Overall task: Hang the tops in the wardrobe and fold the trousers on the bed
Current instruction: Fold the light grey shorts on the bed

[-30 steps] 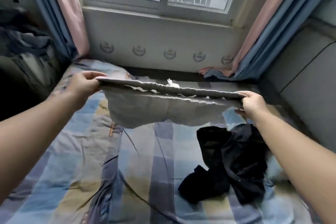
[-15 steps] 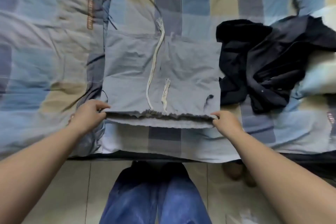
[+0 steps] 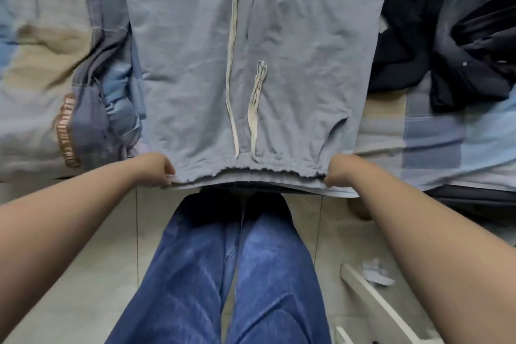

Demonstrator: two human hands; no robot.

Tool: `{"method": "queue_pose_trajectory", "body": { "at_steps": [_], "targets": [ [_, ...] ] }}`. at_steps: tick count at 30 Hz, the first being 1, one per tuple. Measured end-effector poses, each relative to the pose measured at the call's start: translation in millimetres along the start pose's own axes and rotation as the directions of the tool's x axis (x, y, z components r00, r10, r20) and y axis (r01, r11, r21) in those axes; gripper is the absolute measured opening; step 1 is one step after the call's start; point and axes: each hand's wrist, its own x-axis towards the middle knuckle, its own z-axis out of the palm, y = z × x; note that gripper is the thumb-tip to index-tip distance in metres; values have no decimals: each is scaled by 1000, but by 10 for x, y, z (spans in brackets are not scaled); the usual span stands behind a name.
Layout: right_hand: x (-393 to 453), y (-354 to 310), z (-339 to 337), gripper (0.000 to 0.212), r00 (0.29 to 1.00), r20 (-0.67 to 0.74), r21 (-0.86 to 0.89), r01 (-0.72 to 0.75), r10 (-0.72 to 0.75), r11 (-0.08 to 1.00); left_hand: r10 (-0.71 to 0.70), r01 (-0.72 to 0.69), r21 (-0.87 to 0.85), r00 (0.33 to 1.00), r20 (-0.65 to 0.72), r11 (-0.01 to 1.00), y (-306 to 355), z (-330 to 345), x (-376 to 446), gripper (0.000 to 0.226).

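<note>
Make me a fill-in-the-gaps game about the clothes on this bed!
1. The grey trousers lie flat on the checked ____.
2. The left hand and right hand grip the trousers by the ____.
3. The heap of clothes to the right of the trousers is ____ in colour.
4. The person's legs are in blue ____.

Missing words: bed; waistband; black; jeans

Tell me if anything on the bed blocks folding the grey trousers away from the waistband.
Nothing lies on the grey trousers except their own drawstring. Both hands already grip the waistband. The dark clothes lie beside their right edge, seemingly touching it.
</note>
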Motion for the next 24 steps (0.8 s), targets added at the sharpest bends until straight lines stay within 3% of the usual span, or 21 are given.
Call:
{"method": "queue_pose_trajectory", "body": {
  "at_steps": [2, 4, 9, 13, 17, 21, 23, 24],
  "targets": [
    [26, -64, -11, 27, 998, 63, -4, 31, -31, 999, 7, -7, -35, 1000, -6, 999, 17, 40, 52, 47],
    [14, -127, -81, 42, 997, 78, -8, 22, -21, 1000, -5, -2, -151, 999, -48, 989, -9, 14, 97, 48],
    [152, -536, -600, 33, 982, -165, -80, 85, -98, 993, -119, -63, -530, 946, -302, 845, -186, -233, 210, 33],
    [279, -1215, -1230, 39, 863, -443, -79, 233, -243, 969, -233, -126, -694, 887, -399, 709, -333, -428, 332, 38],
    [415, -2028, -1778, 47, 747, -574, -35, 388, -336, 921, -261, -176, -736, 860, -438, 654, -530, -507, 526, 51],
    [542, -2804, -2014, 62, 682, -580, -48, 517, -445, 855, -277, -211, -827, 875, -397, 521, -654, -357, 692, 68],
    [597, -3094, -2032, 73, 703, -523, -63, 532, -481, 845, -216, -254, -854, 898, -382, 455, -639, -217, 769, 81],
    [633, -3248, -2029, 75, 717, -492, -93, 521, -494, 848, -180, -271, -839, 902, -392, 471, -644, -134, 815, 85]
  ]
}}
